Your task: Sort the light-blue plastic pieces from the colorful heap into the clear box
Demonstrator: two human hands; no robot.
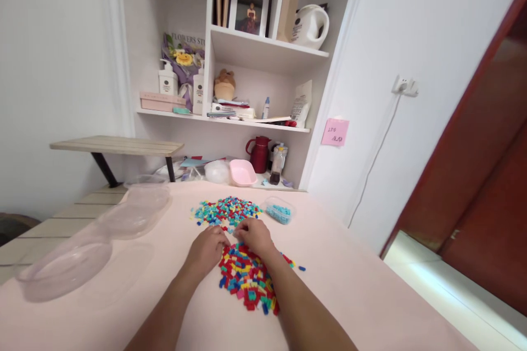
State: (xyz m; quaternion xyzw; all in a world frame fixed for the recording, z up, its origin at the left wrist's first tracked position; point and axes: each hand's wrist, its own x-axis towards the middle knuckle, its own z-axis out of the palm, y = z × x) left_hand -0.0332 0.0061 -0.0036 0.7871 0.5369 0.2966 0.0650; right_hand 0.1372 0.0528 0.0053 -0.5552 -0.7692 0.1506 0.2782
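Observation:
My left hand (pixel 208 248) rests at the left edge of the nearer heap of small toy bricks (pixel 246 279), its fingers curled together. My right hand (pixel 254 235) reaches over the top of that heap, fingertips bent down in a pinch close to the left hand. Whatever lies between the fingers of either hand is too small or hidden. Red, yellow, blue and green pieces make up the near heap. Just beyond the hands spreads a farther heap of bricks (pixel 226 209), with more turquoise in it. A clear tub (pixel 291 210) at its right holds light-blue bricks (pixel 278 213).
Several clear plastic containers (pixel 107 256) line the table's left side. At the back stand a pink basin (pixel 242 172), a red jug (pixel 259 154) and a bottle of dark liquid (pixel 277 165). Shelves (pixel 269 46) rise behind the pink-covered table (pixel 346 296). A wooden bench (pixel 117 145) adjoins at left.

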